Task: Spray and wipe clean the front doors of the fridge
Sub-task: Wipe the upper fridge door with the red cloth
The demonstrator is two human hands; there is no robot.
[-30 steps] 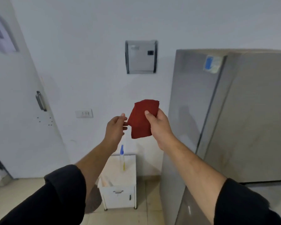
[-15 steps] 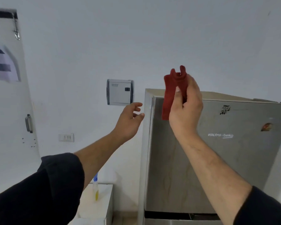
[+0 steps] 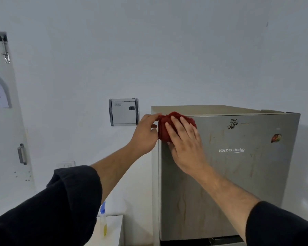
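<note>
Right hand [image 3: 185,144] flat, fingers straight, pressing bunched red cloth [image 3: 163,130] onto top-left corner of upper fridge door [image 3: 229,174]. Left hand [image 3: 146,134] pinches the cloth's left edge. Spray bottle [image 3: 103,222] upright on white cabinet [image 3: 115,228], lower left.

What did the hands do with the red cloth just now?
The right hand brought the red cloth from the air onto the top left corner of the fridge door and presses it flat there. The left hand, which had let go, pinches its edge again. The spray bottle stayed on the small cabinet.
</note>
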